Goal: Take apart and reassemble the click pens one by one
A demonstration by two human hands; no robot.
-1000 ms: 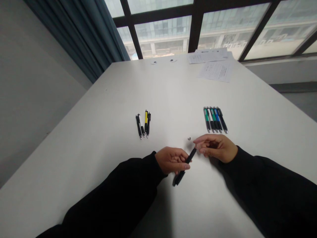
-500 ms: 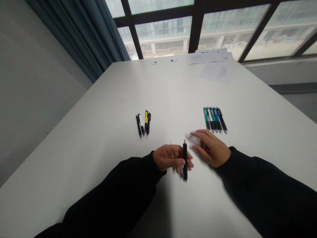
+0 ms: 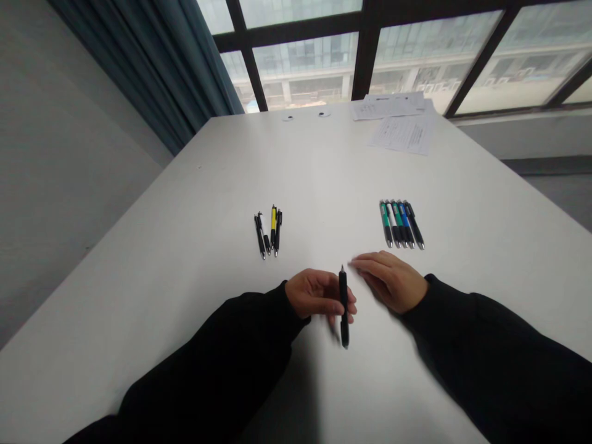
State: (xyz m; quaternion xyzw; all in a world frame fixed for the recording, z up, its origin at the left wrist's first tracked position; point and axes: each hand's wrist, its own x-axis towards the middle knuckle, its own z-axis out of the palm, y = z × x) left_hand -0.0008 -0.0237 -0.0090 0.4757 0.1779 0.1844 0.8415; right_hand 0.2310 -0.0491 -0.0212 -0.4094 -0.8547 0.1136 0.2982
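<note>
The left hand (image 3: 317,296) pinches a black pen (image 3: 343,299) over the counter (image 3: 222,191), tip toward twelve o'clock. At the pen's two o'clock, the right hand (image 3: 392,282) keeps narrow fingers; whether they hold anything, I cannot tell.

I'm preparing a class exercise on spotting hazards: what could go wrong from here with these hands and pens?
1. The left hand grips the black pen around its middle, both ends sticking out, so it might tilt or slip.
2. The right hand lies just in front of the row of pens; a forward nudge could disturb them.
3. Anything small beneath the right hand is hidden, so it could be knocked unnoticed.
</note>
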